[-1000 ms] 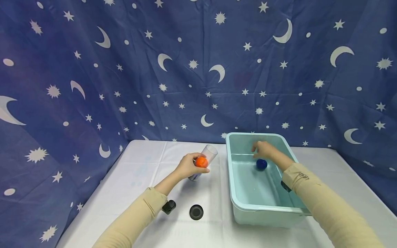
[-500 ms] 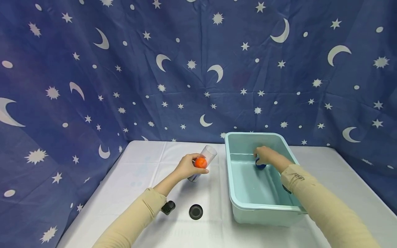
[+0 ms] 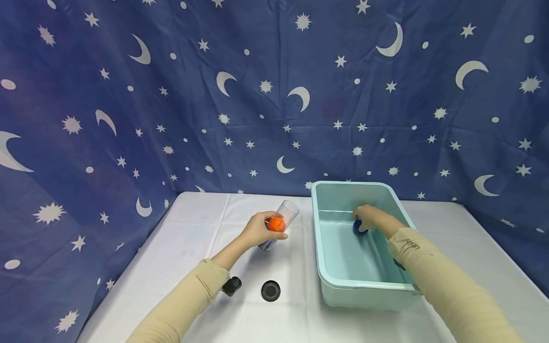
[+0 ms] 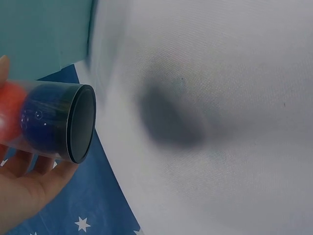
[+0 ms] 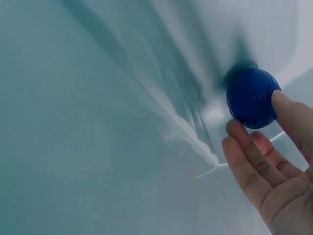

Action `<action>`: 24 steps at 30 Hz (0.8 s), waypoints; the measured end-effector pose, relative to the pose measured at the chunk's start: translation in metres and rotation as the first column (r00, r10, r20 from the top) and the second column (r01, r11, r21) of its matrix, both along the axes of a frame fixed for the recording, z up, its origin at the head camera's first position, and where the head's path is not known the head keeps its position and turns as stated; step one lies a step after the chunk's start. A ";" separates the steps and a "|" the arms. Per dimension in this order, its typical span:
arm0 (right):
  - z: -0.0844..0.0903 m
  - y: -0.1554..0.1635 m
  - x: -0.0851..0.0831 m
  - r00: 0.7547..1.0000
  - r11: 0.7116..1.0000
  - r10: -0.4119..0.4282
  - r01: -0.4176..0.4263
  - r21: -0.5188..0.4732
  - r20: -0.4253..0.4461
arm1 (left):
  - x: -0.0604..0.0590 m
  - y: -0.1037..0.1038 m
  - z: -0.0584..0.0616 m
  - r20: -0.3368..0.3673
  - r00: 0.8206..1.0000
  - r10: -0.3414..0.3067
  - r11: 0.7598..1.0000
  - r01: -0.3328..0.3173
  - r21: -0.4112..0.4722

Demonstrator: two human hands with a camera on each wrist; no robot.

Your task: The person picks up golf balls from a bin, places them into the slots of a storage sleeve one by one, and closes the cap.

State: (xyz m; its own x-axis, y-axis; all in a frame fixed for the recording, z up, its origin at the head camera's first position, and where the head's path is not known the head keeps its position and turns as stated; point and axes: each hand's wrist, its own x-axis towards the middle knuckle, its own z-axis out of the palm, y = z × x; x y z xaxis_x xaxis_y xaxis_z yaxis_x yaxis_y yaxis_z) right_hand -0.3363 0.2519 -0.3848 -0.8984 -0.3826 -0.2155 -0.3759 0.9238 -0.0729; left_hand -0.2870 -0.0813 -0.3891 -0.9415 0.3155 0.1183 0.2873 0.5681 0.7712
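My left hand (image 3: 260,229) grips a clear cylindrical tube (image 3: 288,211), tilted with its upper end leaning right over the table. Inside the tube are an orange ball (image 3: 277,224) and, nearer its dark-rimmed base, a dark blue ball (image 4: 43,117) in the left wrist view. Down in the pale teal bin, my right hand (image 3: 370,218) pinches a blue ball (image 5: 252,98) between thumb and fingertips. Part of that ball is hidden by the hand in the head view.
The teal bin (image 3: 339,284) stands on the right of the white-covered table (image 3: 296,324). A round black lid (image 3: 270,290) lies in front of the tube. A blue curtain (image 3: 257,95) with moons and stars hangs behind and at the left.
My right hand has lowered onto the blue ball in the bin and taken hold of it. The left hand with the tube has stayed nearly still.
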 end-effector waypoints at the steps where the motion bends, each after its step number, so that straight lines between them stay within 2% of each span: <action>1: 0.002 -0.002 0.003 1.000 1.000 -0.009 0.009 0.005 0.014 | 0.000 0.000 -0.001 0.004 1.000 0.001 1.000 -0.001 -0.002; 5: 0.007 -0.010 0.013 0.995 0.998 -0.066 0.065 0.020 0.079 | 0.000 -0.001 -0.003 0.021 1.000 0.008 1.000 -0.008 -0.002; 9: 0.007 -0.012 0.016 0.989 0.996 -0.087 0.085 0.023 0.119 | 0.000 0.000 -0.004 0.003 1.000 -0.006 1.000 0.006 0.006; 17: 0.011 -0.012 0.020 0.986 1.000 -0.012 0.009 0.021 0.167 | 0.003 0.000 -0.002 -0.003 1.000 -0.015 1.000 0.015 0.002; 24: 0.019 -0.014 0.019 0.987 1.000 -0.024 0.023 0.007 0.159 | 0.002 0.001 0.000 -0.020 1.000 -0.024 1.000 0.024 0.003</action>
